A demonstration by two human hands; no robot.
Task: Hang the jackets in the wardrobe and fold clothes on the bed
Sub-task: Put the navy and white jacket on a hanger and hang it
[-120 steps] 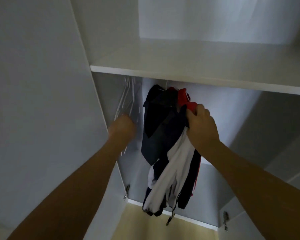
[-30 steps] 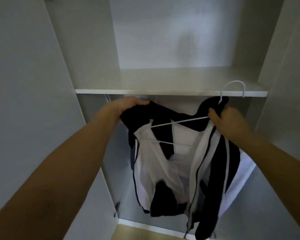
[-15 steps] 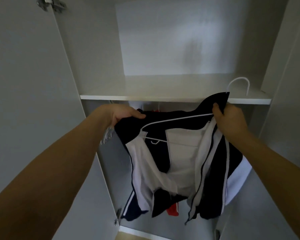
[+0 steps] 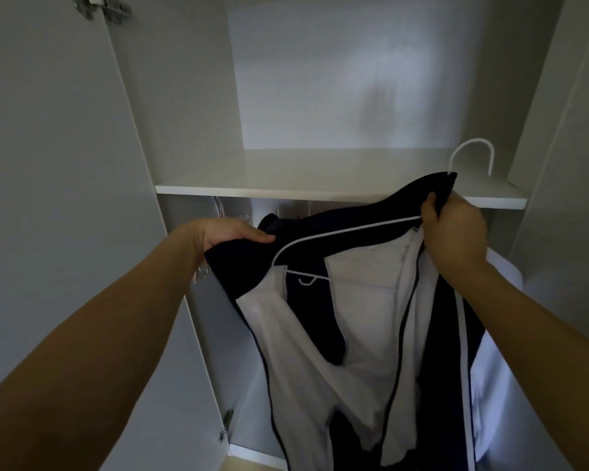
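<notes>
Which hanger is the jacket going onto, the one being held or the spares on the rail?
The white wire hanger inside the navy-and-white jacket, held by both hands; its hook pokes above the collar. The spare hangers hang bare at far left.

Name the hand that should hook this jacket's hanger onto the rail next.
Right. The right hand already grips the jacket collar just below the hanger hook; the left hand only holds the far shoulder.

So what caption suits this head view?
Both hands, left and right, hold a jacket on a white hanger.
</notes>
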